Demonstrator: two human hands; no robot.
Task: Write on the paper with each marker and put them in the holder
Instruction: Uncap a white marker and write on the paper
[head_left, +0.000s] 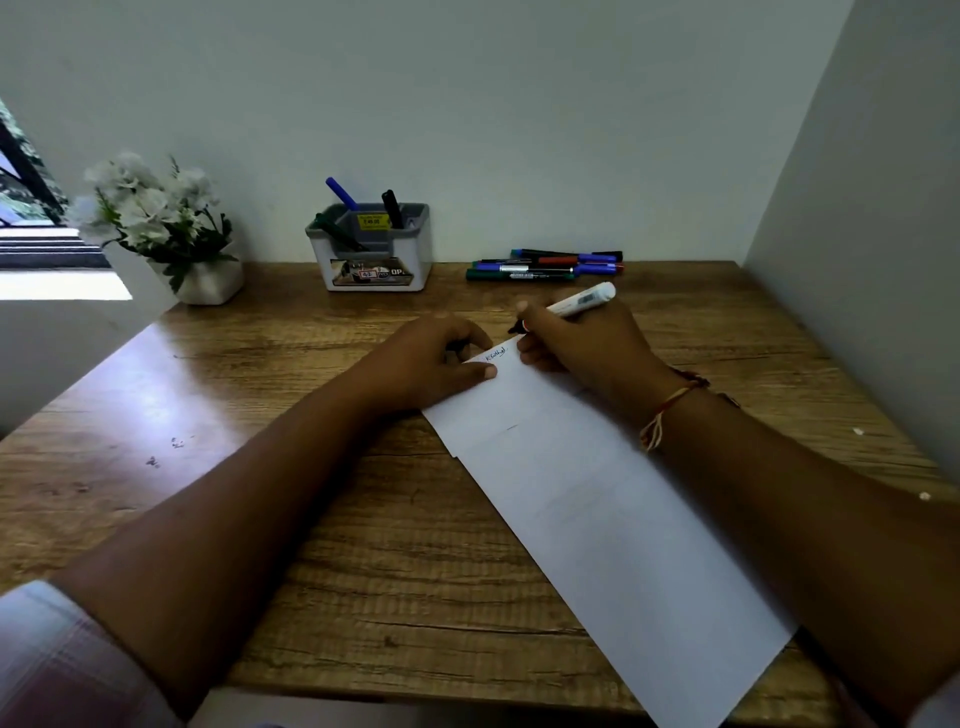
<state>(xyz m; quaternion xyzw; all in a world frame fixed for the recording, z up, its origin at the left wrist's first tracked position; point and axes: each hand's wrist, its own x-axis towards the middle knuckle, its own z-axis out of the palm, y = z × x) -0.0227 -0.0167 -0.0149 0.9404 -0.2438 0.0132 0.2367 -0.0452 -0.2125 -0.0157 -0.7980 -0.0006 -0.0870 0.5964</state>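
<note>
Gripping a white marker (579, 301), the right hand (576, 338) sets its tip to the far end of the paper (597, 509) at the middle of the surface (311, 519), while the left hand (431, 358), fingers curled, its hold impossible to tell, rests on the paper's edge and the holder (374, 249) stands at the back edge.
</note>
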